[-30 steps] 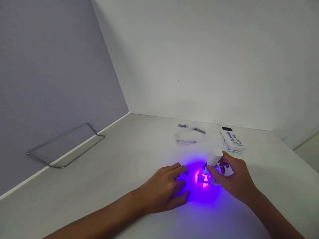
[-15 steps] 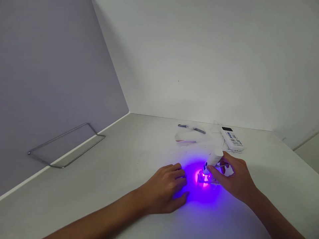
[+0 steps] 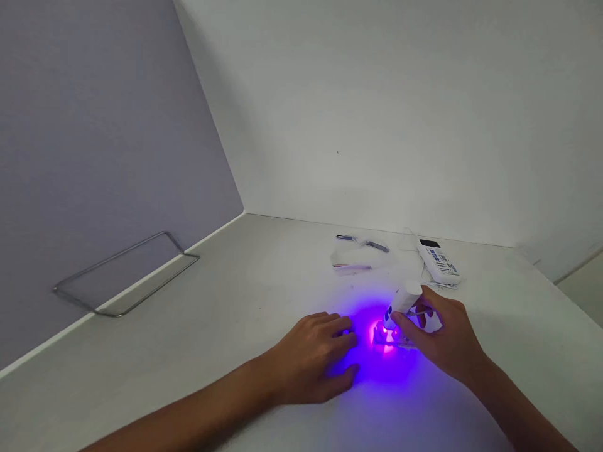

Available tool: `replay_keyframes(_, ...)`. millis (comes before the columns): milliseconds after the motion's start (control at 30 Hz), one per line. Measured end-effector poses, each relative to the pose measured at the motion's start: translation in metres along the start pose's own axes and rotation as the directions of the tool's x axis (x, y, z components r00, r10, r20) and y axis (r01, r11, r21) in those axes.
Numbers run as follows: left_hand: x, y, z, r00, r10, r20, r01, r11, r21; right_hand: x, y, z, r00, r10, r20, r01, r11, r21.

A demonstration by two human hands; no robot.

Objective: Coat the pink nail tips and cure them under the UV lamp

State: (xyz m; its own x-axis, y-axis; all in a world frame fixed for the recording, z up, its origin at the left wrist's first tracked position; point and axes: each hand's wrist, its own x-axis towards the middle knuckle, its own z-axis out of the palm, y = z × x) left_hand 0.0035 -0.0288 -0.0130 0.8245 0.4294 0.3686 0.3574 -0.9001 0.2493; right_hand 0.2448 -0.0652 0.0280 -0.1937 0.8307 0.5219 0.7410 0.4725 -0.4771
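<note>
Right hand [image 3: 445,329] grasping the white, cylindrical, plastic-looking lamp [image 3: 401,302]!
Low over the white tabletop [image 3: 226,307]: probably light, stiff, smooth, best pinched round its barrel. Long axis tilted, lit end pointing down and left. Left hand [image 3: 315,358], loosely curled nearby, holds nothing visible.

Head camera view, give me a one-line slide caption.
Right hand holds a tilted white cylinder by a violet glow on the table, left hand beside the light.

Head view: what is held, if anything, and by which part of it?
The right hand holds the white lamp by its side, toward the lit lower end. Nothing shows held in the left hand.
</note>
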Motion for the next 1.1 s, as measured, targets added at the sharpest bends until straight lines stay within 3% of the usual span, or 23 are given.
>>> replay_keyframes(200, 0.0002, -0.0016, 0.001, 0.999, -0.003, -0.048, 0.003, 1.0, 0.011, -0.0016, -0.0006, 0.0002, 1.0, -0.007, -0.012, 0.007, 1.0, -0.004)
replay_keyframes(800, -0.0011, -0.0039, 0.007, 0.999, -0.033, 0.017, 0.032, 0.999, 0.029, -0.0014, -0.0005, 0.0005, 1.0, -0.011, -0.018, 0.011, 1.0, -0.021)
replay_keyframes(1100, 0.0, -0.0024, 0.0038, 0.999, -0.044, -0.022, 0.044, 0.999, 0.019, -0.0006, 0.0003, 0.0018, 1.0, -0.003, -0.025, 0.003, 1.0, -0.018)
